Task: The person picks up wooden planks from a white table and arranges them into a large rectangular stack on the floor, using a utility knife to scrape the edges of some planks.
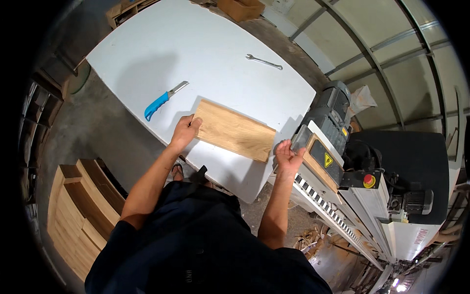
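A light wooden board point(235, 131) with visible grain lies at a slant over the white tabletop point(127, 44), close in front of me. At its left end my left hand point(186, 131) grips the edge, thumb on the top face and fingers partly hidden beneath. Just off the board's right end is my right hand point(288, 156), open with fingers apart and holding nothing, beside the machine. To the left of the board rests a blue-handled utility knife point(159, 104), its blade out. Farther back on the table lies a metal wrench point(264, 61).
On the right stands a long machine with a grey motor point(333, 105), a red stop button point(369, 180) and a black-and-white chain track point(333, 212). Stacked wooden panels point(73, 215) are at lower left. A cardboard box point(241, 9) sits beyond the table. Wood scraps point(311, 239) litter the floor.
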The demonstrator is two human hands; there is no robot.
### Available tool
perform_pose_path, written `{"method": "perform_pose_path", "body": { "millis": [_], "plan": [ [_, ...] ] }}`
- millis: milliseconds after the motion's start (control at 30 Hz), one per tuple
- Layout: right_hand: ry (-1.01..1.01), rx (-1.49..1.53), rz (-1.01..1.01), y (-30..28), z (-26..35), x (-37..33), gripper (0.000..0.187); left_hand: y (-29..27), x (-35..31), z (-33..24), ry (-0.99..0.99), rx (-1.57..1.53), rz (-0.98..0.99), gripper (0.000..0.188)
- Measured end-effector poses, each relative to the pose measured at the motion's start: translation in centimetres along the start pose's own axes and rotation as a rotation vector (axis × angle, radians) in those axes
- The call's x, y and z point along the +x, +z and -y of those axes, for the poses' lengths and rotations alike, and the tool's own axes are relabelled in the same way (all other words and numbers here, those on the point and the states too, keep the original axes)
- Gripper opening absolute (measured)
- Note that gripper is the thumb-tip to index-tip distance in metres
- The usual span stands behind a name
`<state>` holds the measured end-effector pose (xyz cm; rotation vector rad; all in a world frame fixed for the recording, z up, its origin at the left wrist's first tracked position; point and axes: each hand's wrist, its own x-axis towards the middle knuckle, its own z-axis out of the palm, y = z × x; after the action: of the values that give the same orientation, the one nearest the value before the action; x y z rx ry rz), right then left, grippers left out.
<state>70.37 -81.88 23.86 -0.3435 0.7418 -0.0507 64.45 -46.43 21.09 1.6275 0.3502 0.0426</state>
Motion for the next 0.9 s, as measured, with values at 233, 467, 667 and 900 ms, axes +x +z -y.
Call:
{"method": "perform_pose_path", "body": {
  "millis": [233,467,667,900],
  "plan": [
    [-0.011,0.089,-0.021,0.1,1.0,1.4,0.046,0.1,0.8,1.4,0.051,0.111,-0.061,0.030],
    [-0.009,-0.209,0.012,-1.0,1.2,2.1,0.027,0.3,0.7,0.5,0.030,0.055,0.025,0.030],
    [0.138,-0.504,0.387,-1.0,-6.3,-3.7,0.022,-0.4,0.7,0.5,-0.003,0.151,0.004,0.036],
    [0.384,-0.472,0.262,-0.5,-16.1,-9.0,0.026,0.0,0.3,-3.4,-0.122,-0.001,0.143,0.044]
  ]
}}
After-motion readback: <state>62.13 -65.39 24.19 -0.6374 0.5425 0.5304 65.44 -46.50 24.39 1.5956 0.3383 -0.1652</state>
